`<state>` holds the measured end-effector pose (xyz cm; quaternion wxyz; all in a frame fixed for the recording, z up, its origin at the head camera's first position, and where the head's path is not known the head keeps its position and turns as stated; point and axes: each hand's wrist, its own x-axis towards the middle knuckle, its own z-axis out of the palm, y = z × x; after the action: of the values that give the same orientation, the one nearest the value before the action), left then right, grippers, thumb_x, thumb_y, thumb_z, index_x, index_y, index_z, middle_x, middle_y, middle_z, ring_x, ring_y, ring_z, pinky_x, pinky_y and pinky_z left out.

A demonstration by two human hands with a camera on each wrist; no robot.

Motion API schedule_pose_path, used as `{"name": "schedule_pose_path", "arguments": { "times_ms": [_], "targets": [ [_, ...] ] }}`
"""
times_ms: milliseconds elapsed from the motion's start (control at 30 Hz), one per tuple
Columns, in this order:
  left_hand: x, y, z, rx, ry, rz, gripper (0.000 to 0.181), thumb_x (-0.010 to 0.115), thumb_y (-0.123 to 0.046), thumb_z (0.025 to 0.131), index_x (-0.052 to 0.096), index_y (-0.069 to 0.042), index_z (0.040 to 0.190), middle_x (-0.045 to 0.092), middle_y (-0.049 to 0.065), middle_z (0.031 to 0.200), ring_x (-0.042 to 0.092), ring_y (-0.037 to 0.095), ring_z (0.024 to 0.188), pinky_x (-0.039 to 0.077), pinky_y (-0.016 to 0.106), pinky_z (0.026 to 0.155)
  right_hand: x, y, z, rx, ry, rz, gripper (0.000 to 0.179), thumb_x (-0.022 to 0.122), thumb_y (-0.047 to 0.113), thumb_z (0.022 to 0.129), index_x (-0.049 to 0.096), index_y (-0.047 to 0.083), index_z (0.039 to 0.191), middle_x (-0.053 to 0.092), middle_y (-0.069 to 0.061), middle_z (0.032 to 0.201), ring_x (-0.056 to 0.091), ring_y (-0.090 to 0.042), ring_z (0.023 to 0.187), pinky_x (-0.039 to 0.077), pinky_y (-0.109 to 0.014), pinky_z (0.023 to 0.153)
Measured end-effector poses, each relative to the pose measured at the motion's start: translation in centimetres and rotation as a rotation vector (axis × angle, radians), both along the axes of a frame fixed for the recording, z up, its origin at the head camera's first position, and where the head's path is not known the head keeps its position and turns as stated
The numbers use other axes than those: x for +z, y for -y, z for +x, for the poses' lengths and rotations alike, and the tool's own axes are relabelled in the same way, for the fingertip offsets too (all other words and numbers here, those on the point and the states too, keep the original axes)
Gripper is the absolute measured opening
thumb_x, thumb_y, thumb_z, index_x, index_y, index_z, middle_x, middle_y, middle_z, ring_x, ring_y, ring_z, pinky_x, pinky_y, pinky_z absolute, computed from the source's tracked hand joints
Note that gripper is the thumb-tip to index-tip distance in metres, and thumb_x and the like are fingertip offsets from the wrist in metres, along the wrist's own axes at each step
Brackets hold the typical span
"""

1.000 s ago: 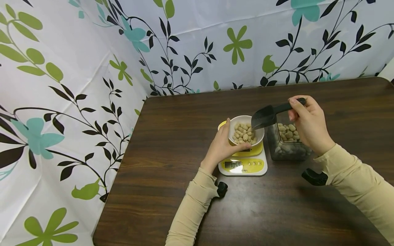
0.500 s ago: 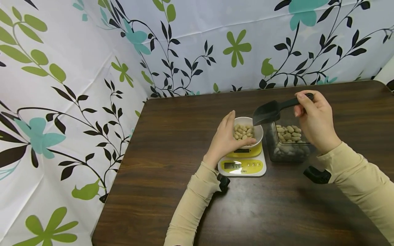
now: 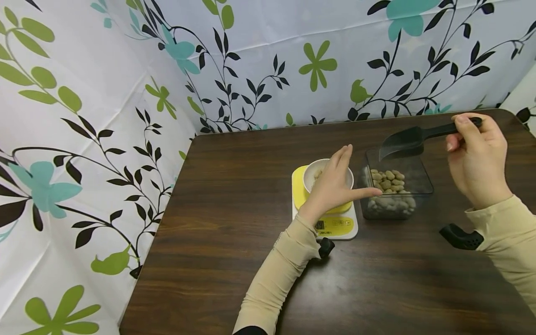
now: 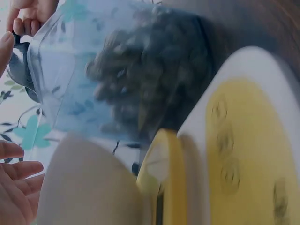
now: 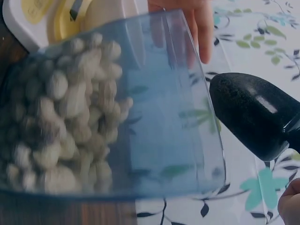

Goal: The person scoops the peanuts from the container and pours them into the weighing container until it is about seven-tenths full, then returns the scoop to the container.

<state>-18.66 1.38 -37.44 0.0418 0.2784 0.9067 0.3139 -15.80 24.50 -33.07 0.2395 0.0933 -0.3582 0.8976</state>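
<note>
My right hand grips the handle of a black scoop, lifted over the far side of a clear plastic container. In the right wrist view, no nuts show on the visible side of the scoop. Pale oval nuts partly fill the container. My left hand is above a white bowl, its fingers straight and its thumb stretched toward the container's near rim. Some nuts show in the bowl; the hand hides the rest. Under the bowl is a yellow and white kitchen scale, its display partly covered.
The scale and container stand side by side on a dark wooden table. A white curtain with leaf and flower prints hangs behind the table and along its left side.
My right hand has moved the scoop rightward, away from the bowl to the container. My left hand has come off the bowl's side and shifted right across it, its thumb extending toward the container.
</note>
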Motion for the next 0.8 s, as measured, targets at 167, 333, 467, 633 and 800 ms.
{"name": "schedule_pose_path", "arguments": {
  "times_ms": [167, 333, 467, 633, 800],
  "targets": [
    [-0.3, -1.3, 0.6, -0.031, 0.042, -0.012, 0.109, 0.065, -0.066, 0.072, -0.003, -0.03, 0.149, 0.007, -0.008, 0.157, 0.015, 0.008, 0.145, 0.029, 0.03, 0.114, -0.4, -1.0, 0.1, -0.072, 0.04, -0.012, 0.006, 0.056, -0.007, 0.088, 0.052, -0.011, 0.092, 0.049, -0.012, 0.062, 0.045, -0.017, 0.048, 0.037, -0.02, 0.048],
    [-0.5, -2.1, 1.0, -0.052, 0.024, -0.053, 0.106, 0.061, -0.067, 0.075, -0.002, -0.027, 0.15, 0.008, -0.006, 0.158, 0.017, 0.01, 0.144, 0.029, 0.032, 0.114, -1.3, -1.5, 0.3, -0.073, 0.064, -0.016, 0.005, 0.056, -0.007, 0.088, 0.052, -0.01, 0.091, 0.05, -0.011, 0.062, 0.046, -0.016, 0.049, 0.038, -0.02, 0.048],
    [-0.6, -2.5, 1.2, -0.068, 0.019, -0.081, 0.106, 0.059, -0.069, 0.075, -0.003, -0.026, 0.15, 0.007, -0.005, 0.158, 0.017, 0.011, 0.145, 0.029, 0.033, 0.114, -2.4, -1.4, 0.6, -0.027, 0.064, -0.017, 0.005, 0.055, -0.007, 0.088, 0.052, -0.01, 0.091, 0.05, -0.011, 0.065, 0.047, -0.016, 0.05, 0.04, -0.02, 0.049],
    [-0.9, -2.8, 1.2, -0.07, 0.029, -0.06, 0.105, 0.058, -0.067, 0.077, -0.004, -0.025, 0.149, 0.006, -0.004, 0.158, 0.015, 0.012, 0.145, 0.026, 0.031, 0.115, -3.3, -1.1, 0.7, 0.012, 0.051, 0.04, 0.005, 0.054, -0.006, 0.089, 0.052, -0.009, 0.092, 0.051, -0.011, 0.066, 0.048, -0.016, 0.05, 0.042, -0.02, 0.049],
    [-0.9, -3.0, 1.2, -0.054, 0.028, -0.063, 0.102, 0.056, -0.067, 0.078, 0.001, -0.022, 0.15, 0.009, -0.003, 0.158, 0.017, 0.011, 0.145, 0.027, 0.03, 0.114, -3.6, -0.8, 0.8, -0.008, 0.075, 0.183, 0.006, 0.057, -0.003, 0.088, 0.055, -0.006, 0.093, 0.054, -0.007, 0.06, 0.048, -0.014, 0.05, 0.041, -0.017, 0.049]
  ]
}}
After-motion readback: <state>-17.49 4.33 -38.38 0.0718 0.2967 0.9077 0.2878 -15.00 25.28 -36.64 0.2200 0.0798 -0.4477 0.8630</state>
